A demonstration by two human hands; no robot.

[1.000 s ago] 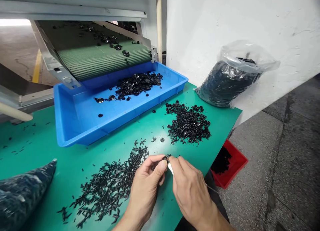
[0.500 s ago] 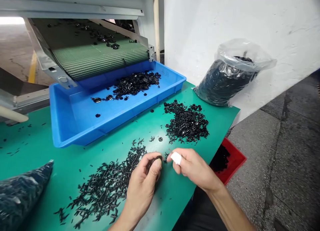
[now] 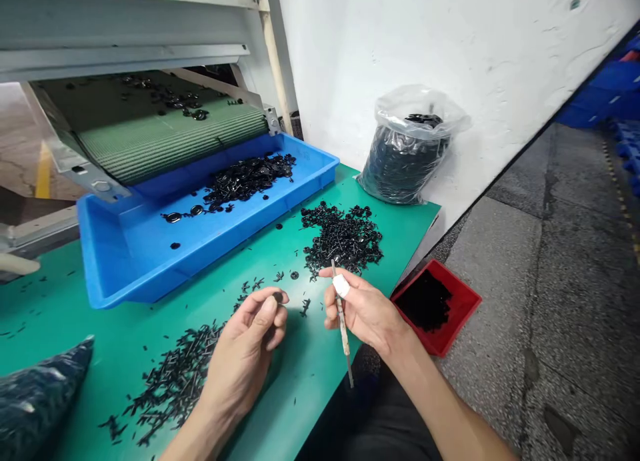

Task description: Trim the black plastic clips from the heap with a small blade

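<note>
My left hand [image 3: 245, 341] pinches a small round black plastic part [image 3: 278, 296] between thumb and fingers, just above the green tabletop [image 3: 280, 394]. To its right, my right hand [image 3: 367, 311] is closed around a thin rod-like tool [image 3: 343, 328] with a pale, worn handle and narrow metal ends. The tool stands nearly upright, apart from the black part. White tape [image 3: 341, 286] wraps one digit of that hand. Beside my left hand spreads a pile of black branched plastic scraps [image 3: 185, 368]. Beyond my right hand sits a heap of mixed small black parts [image 3: 343, 238].
A blue tray [image 3: 210, 256] with black parts stands under a green conveyor belt [image 3: 190, 141]. An open plastic bag [image 3: 403, 158] of black pieces leans near the wall. One filled bag [image 3: 45, 388] lies at left. A red bin [image 3: 463, 314] sits low at right.
My hands have moved apart, and the rod-like tool now shows in my right hand. The round part stays in my left hand. The view has swung to the right.
</note>
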